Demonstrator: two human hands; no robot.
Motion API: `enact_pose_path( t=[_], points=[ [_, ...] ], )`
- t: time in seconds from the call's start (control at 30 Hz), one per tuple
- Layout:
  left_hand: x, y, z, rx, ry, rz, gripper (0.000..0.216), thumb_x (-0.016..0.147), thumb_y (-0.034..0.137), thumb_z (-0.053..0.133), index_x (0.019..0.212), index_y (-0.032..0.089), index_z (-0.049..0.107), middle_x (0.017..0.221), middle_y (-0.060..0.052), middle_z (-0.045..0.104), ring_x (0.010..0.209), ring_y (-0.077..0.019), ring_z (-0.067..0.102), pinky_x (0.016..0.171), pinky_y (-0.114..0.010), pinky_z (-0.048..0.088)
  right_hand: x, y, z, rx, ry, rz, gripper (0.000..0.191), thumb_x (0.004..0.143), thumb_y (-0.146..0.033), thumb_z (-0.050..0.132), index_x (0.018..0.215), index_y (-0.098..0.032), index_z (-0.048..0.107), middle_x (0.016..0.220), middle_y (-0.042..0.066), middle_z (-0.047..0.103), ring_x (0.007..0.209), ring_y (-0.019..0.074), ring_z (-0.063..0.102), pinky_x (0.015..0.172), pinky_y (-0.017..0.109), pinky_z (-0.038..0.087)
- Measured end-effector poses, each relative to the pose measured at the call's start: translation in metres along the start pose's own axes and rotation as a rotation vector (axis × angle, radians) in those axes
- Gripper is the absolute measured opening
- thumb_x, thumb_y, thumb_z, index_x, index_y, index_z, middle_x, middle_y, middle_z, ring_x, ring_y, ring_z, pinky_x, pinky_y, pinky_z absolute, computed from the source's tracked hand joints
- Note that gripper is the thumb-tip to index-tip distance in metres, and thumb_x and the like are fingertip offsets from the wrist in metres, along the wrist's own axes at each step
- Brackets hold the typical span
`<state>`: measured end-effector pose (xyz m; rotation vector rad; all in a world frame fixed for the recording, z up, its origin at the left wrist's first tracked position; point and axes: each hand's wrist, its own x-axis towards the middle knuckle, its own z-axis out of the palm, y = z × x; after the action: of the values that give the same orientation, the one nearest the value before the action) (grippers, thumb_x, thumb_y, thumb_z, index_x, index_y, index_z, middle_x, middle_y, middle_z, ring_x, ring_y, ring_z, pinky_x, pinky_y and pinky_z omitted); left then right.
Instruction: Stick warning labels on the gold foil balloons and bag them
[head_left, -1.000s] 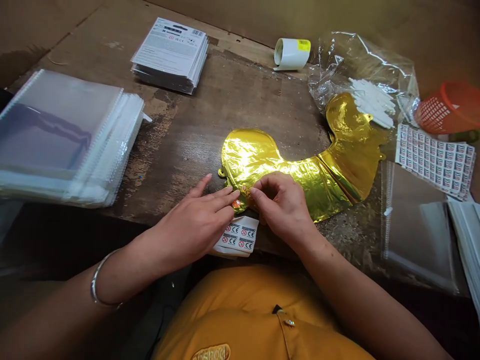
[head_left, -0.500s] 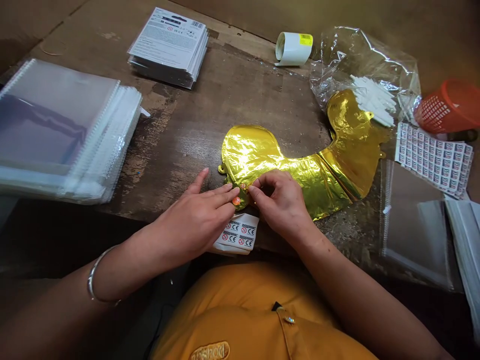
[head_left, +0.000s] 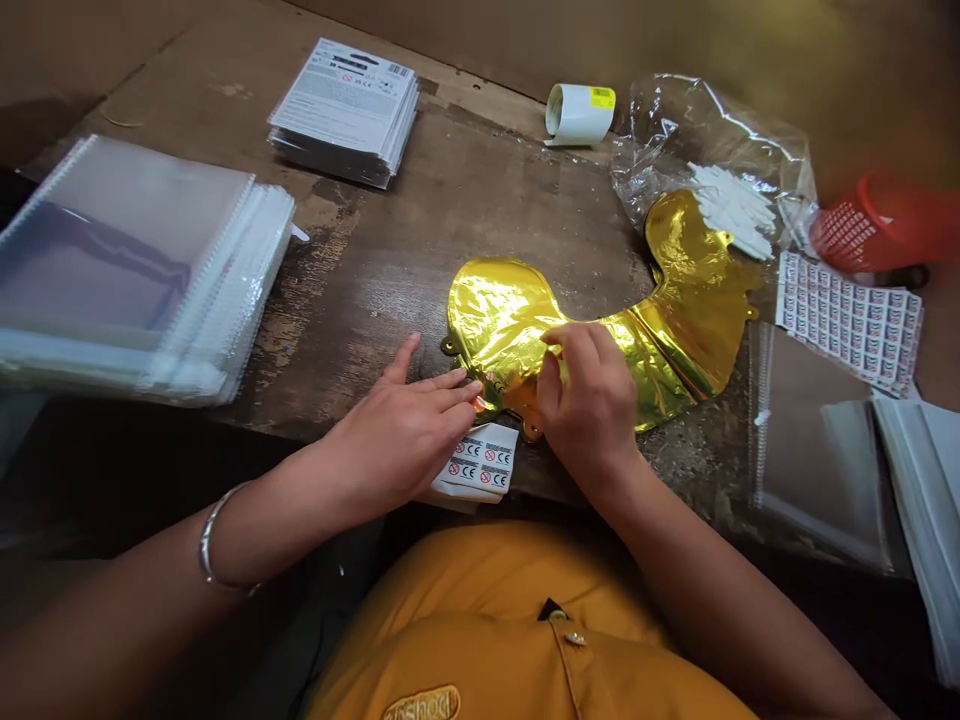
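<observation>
At the left of the frame lies a thick pile of clear bags (head_left: 142, 220), glossy and limp, with pale ridged edges; right of it, toward the top, a squared stack of printed cards (head_left: 349, 95). The person's left hand (head_left: 397, 430) lies flattened at centre, one finger splayed, fingertips on the near left edge of a crinkled gold foil balloon (head_left: 504, 300). Under that hand pokes a creased paper label sheet (head_left: 487, 455). The foil, flat and curved, runs from centre to upper right. A small printed mark (head_left: 495, 382) shows between the hands, so the step appears to be fixing a label; the next move calls for light, flat pressure on slick foil. The right hand (head_left: 592, 405) curls over the balloon, apart from the left; whether it pinches anything cannot be told. Farther right lie smooth white sticks (head_left: 735, 205) and a perforated red plastic basket (head_left: 874, 225).
</observation>
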<state>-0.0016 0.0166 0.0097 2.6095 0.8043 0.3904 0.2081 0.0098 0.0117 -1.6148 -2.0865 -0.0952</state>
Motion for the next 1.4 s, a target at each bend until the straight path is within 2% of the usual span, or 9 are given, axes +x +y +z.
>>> enact_pose_path(
  t=[0.13,0.3,0.43,0.6,0.83,1.03,1.13,1.2,1.4],
  points=[
    [-0.004,-0.001,0.001,0.014,0.04,0.001,0.019,0.091,0.016,0.046,0.1,0.017,0.063,0.127,-0.01,0.064,0.121,-0.028,0.057,0.113,-0.065,0.012,-0.019,-0.003,-0.005,0.063,-0.16,-0.345,0.025,0.09,-0.017,0.053,0.111,-0.011,0.064,0.114,0.012,0.069,0.103,0.024,0.059,0.092,0.037,0.05],
    [-0.014,0.006,-0.005,0.059,0.038,-0.046,0.02,0.092,0.018,0.045,0.084,0.015,0.063,0.124,-0.013,0.063,0.116,-0.0241,0.059,0.113,-0.056,0.026,-0.024,-0.001,0.006,-0.006,-0.121,-0.404,0.025,0.091,-0.011,0.049,0.106,-0.007,0.069,0.11,0.013,0.071,0.09,0.0227,0.064,0.082,0.035,0.053],
    [-0.015,0.012,-0.01,0.082,0.114,-0.087,0.018,0.089,0.018,0.049,0.081,0.013,0.065,0.124,-0.017,0.057,0.116,-0.0282,0.055,0.102,-0.046,0.044,-0.012,0.003,0.004,0.172,-0.122,-0.107,0.016,0.088,-0.017,0.056,0.083,-0.016,0.071,0.079,0.006,0.072,0.072,0.017,0.063,0.066,0.027,0.049],
    [-0.006,0.016,-0.018,0.109,0.123,-0.03,0.018,0.089,0.017,0.051,0.079,0.013,0.065,0.136,-0.018,0.047,0.129,-0.0319,0.043,0.111,-0.049,0.035,0.004,0.012,-0.003,0.505,-0.279,0.277,0.028,0.082,-0.034,0.066,0.06,-0.017,0.06,0.055,-0.004,0.053,0.053,0.0089,0.045,0.052,0.023,0.034],
    [0.016,0.012,-0.014,0.143,0.008,0.155,0.012,0.086,0.019,0.055,0.083,0.014,0.066,0.136,-0.015,0.052,0.128,-0.0292,0.046,0.114,-0.046,0.033,0.022,0.023,-0.001,0.695,-0.493,0.315,0.039,0.085,-0.044,0.052,0.058,-0.017,0.055,0.056,-0.004,0.041,0.056,0.0089,0.036,0.051,0.023,0.028],
    [0.029,-0.003,-0.001,0.059,-0.044,0.171,0.018,0.091,0.021,0.049,0.092,0.015,0.067,0.125,-0.014,0.061,0.119,-0.0252,0.055,0.106,-0.043,0.042,0.011,0.018,-0.008,0.452,-0.102,0.311,0.03,0.088,-0.041,0.051,0.079,-0.015,0.065,0.072,0.004,0.062,0.068,0.0172,0.054,0.065,0.031,0.044],
    [0.029,-0.003,-0.003,0.041,-0.063,0.153,0.021,0.093,0.022,0.046,0.092,0.015,0.066,0.119,-0.013,0.064,0.114,-0.0256,0.057,0.1,-0.043,0.047,-0.006,0.005,-0.014,0.204,-0.139,0.066,0.04,0.078,-0.03,0.065,0.113,-0.011,0.063,0.116,0.017,0.065,0.106,0.0309,0.055,0.093,0.046,0.044],
    [0.028,0.0,-0.006,0.041,-0.089,0.133,0.022,0.093,0.022,0.046,0.089,0.015,0.065,0.112,-0.012,0.066,0.107,-0.0255,0.06,0.094,-0.043,0.05,-0.014,0.0,-0.018,0.133,-0.193,-0.004,0.031,0.079,-0.02,0.061,0.108,-0.012,0.066,0.122,0.016,0.063,0.112,0.0324,0.053,0.099,0.049,0.042],
    [0.023,-0.004,-0.003,0.031,-0.087,0.14,0.021,0.093,0.023,0.045,0.09,0.018,0.065,0.132,-0.012,0.059,0.122,-0.0264,0.054,0.106,-0.048,0.042,0.016,0.065,-0.032,0.486,-0.037,0.411,0.011,0.08,-0.025,0.062,0.085,-0.019,0.071,0.082,0.004,0.072,0.074,0.0172,0.065,0.073,0.031,0.052]
  ],
)
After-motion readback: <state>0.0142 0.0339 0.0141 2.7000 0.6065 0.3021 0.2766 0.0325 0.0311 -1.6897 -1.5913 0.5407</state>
